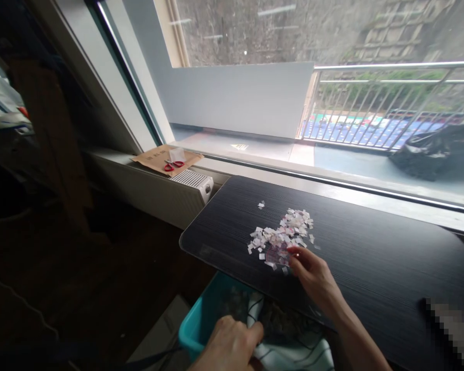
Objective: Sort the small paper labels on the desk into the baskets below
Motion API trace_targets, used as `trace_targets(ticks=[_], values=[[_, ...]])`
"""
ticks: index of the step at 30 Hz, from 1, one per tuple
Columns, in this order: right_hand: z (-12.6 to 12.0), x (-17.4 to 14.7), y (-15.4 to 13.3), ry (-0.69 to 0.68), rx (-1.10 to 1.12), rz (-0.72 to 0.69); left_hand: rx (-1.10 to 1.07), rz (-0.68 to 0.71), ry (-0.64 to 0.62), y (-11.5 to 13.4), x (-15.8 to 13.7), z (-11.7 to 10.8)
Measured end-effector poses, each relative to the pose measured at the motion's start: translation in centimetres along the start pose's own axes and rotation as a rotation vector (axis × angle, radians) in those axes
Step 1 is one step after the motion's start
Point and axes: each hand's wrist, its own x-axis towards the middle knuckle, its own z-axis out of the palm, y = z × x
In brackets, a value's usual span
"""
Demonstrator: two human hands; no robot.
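Note:
Over the dark table (351, 257) my right hand (313, 270) pinches a thin, see-through pinkish card (276, 256). The card's lower edge is down among a pile of small pale paper scraps (294, 224), which partly surrounds it. Below the table's front edge, my left hand (232, 337) is closed on a white cloth or bag with dark lines (294, 353); which of the two I cannot tell. This lies in and over a turquoise bin (195, 322). More small scraps (235, 301) show dimly inside the bin.
A few scraps (261, 205) lie apart from the pile. Red-handled scissors (174, 165) rest on a brown envelope (154, 157) atop the radiator (197, 188). A window runs behind the table. A blurred-out object (454, 330) lies at the table's right.

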Motion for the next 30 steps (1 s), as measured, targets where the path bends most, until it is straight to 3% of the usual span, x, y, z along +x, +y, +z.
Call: trace_targets(ticks=[4,10,15,19,30], values=[[0.6,0.2,-0.5,-0.042,0.066,-0.018,-0.013,0.014,0.004,-0.4,0.5,0.1],[-0.5,-0.6,0.2,0.017,-0.048,-0.028,-0.011,0.012,0.004,-0.4,0.7,0.0],[-0.5,-1.5,0.0,-0.090,-0.079,-0.044,0.009,0.005,-0.007,-0.3,0.8,0.1],[-0.2,-1.5,-0.2,-0.061,-0.057,-0.046,0.017,0.011,0.038,-0.6,0.6,0.8],[-0.4,-2.1,-0.4,-0.151,-0.102,-0.071,-0.009,-0.049,0.111,-2.0,-0.3,1.2]])
